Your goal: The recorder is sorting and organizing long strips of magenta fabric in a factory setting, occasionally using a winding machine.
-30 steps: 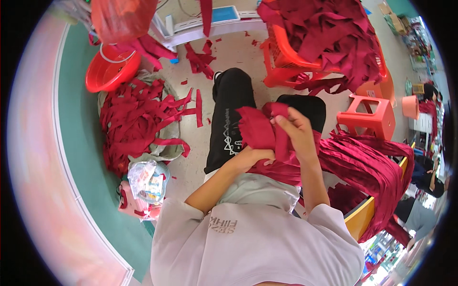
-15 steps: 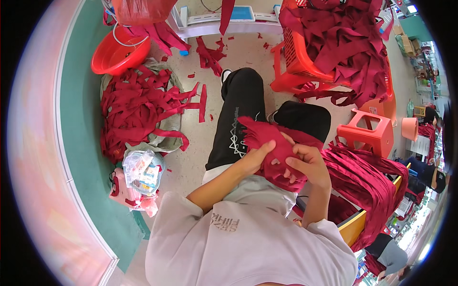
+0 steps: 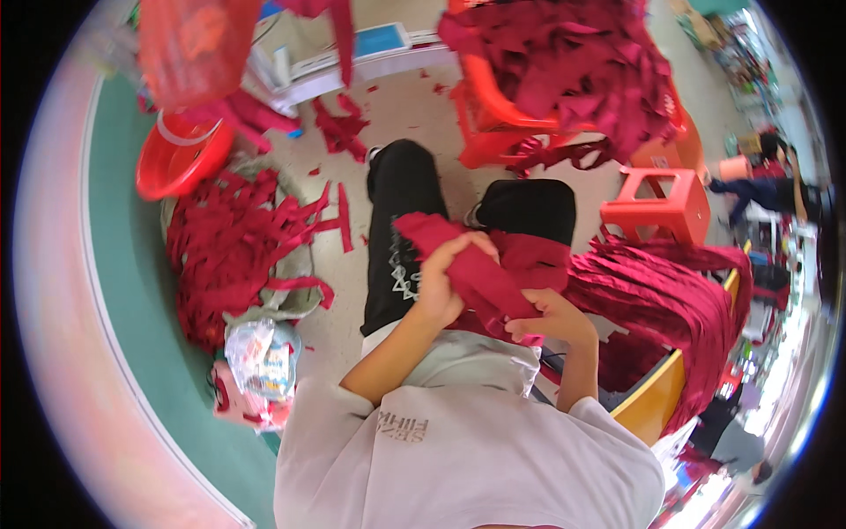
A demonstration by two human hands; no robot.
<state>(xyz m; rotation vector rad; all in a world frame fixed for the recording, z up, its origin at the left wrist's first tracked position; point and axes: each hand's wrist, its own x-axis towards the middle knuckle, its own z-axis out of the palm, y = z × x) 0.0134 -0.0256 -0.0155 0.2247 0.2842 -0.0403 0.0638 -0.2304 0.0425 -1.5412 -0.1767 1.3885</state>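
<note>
A folded dark-red fabric strip (image 3: pixel 483 280) is stretched between my hands above my lap. My left hand (image 3: pixel 443 280) wraps around its upper-left part, the fingers curled over the top edge. At the lower right end, my right hand (image 3: pixel 557 319) pinches the fabric between thumb and fingers. More red cloth (image 3: pixel 533 260) lies over my right thigh, behind the held piece. To the right, a thick bundle of long red strips (image 3: pixel 665 295) hangs over a yellow-edged box (image 3: pixel 650 401).
Ahead stands a red basket (image 3: pixel 493 93) heaped with red strips, with a red stool (image 3: pixel 656 207) to its right. At left are a pile of strips (image 3: pixel 225 238) on a sack, a red basin (image 3: pixel 181 159) and plastic bags (image 3: pixel 260 357). Several people are far right.
The cloth between my hands has gone from a bunched, ragged-edged shape to a flatter, straighter strip. My left hand has moved over its top. The whole view has shifted and tilted.
</note>
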